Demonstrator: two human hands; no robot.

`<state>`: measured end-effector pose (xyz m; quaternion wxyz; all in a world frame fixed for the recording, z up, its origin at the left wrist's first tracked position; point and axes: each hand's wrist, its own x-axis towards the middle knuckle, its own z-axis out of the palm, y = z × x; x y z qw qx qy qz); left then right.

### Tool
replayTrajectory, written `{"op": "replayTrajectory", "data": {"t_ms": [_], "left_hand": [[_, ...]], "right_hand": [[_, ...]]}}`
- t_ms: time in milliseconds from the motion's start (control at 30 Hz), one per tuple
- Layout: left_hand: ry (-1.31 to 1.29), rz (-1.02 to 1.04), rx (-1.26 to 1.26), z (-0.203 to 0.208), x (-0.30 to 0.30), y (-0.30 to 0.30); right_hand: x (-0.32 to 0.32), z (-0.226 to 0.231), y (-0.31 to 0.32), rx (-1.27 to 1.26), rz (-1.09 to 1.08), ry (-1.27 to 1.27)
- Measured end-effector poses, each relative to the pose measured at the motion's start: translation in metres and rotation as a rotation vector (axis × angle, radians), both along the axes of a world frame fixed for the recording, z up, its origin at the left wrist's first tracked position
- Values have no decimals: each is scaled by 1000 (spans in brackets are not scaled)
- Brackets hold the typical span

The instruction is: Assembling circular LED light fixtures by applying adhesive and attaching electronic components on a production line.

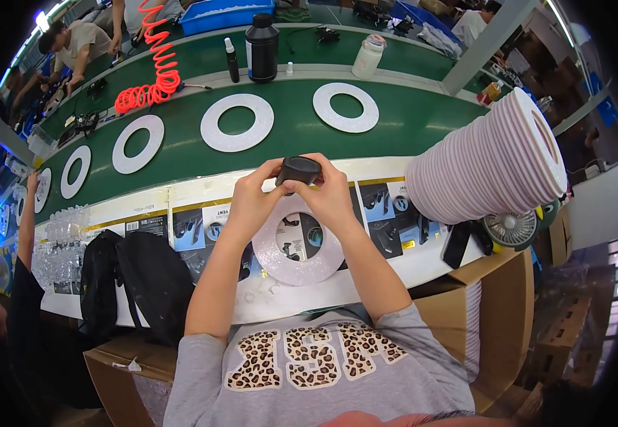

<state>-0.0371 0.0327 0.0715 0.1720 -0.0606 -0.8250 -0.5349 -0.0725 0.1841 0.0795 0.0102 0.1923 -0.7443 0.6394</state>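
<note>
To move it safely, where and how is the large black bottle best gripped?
Probably around mid-body, from the near side: the large black bottle stands upright, looks cylindrical, and its front is unobstructed, while a slim bottle stands on its left.

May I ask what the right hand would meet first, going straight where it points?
The right hand would meet the black rounded object it holds with the left hand; beyond, probably the flat green work surface, though depth is unclear.

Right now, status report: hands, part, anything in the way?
Left hand and right hand gripping black part. White ring partly hidden by them. Ring stack off right, touching neither.
</note>
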Motion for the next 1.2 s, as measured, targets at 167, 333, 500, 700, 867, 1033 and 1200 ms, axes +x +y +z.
{"op": "replayTrajectory", "data": {"t_ms": [167, 333, 500, 700, 867, 1033, 1200], "left_hand": [[25, 35, 13, -10, -5, -4], [75, 84, 1, -19, -9, -2], [90, 98, 10, -24, -9, -2], [87, 101, 4, -24, -10, 0], [78, 78, -24, -19, -7, -5], [70, 30, -81, -7, 0, -12], [35, 56, -36, -9, 5, -16]], "right_hand": [[-5, -8, -8, -2, -21, 1], [-6, -9, -9, -5, -34, 0], [-5, -4, -8, 60, -8, -72], [-6, -10, -9, 11, -41, 11], [-6, -9, -8, 21, -23, 16], [-4, -6, -10, -35, 34, -13], [-1, -2, -15, 4, 88, -73]]}}
